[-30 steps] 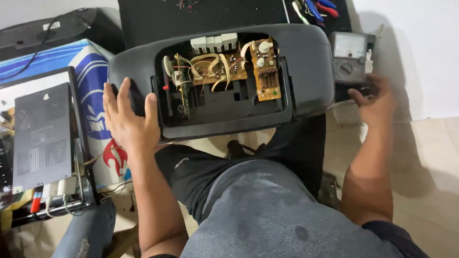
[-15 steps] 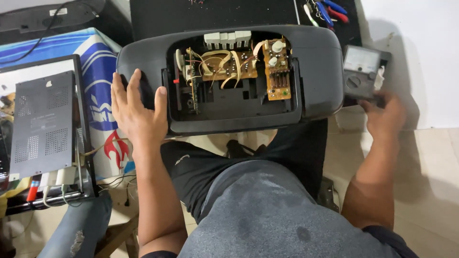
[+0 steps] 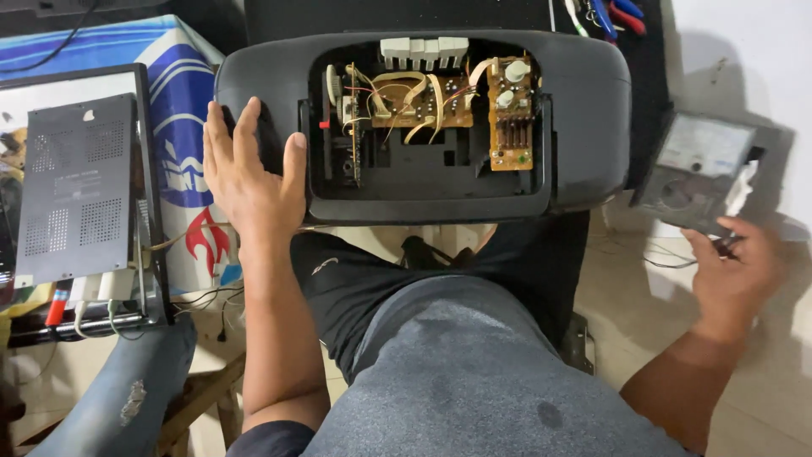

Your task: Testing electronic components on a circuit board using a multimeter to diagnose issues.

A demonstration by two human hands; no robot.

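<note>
Right hand (image 3: 734, 269) dropped below meter (image 3: 698, 173), fingers curled.

The opened radio (image 3: 423, 127) sits between a metal box (image 3: 76, 190) at left and a meter (image 3: 698, 173) at right.

Background of the work area, located relative to the blue-and-white printed box (image 3: 182, 101) at upper left. Directly on the box's left side rests a dark perforated metal panel (image 3: 78, 188) in a black frame. Below the box, loose wires (image 3: 207, 298) hang over a pale tiled floor (image 3: 630, 296), where part of a wooden stool (image 3: 203, 393) shows. Far to the right of the box rises a white wall (image 3: 744, 59), shadowed near its base. Right of the box, along the top edge, lie red- and blue-handled pliers (image 3: 613, 15) on a black surface (image 3: 397, 15). Lighting is even and soft.
</note>
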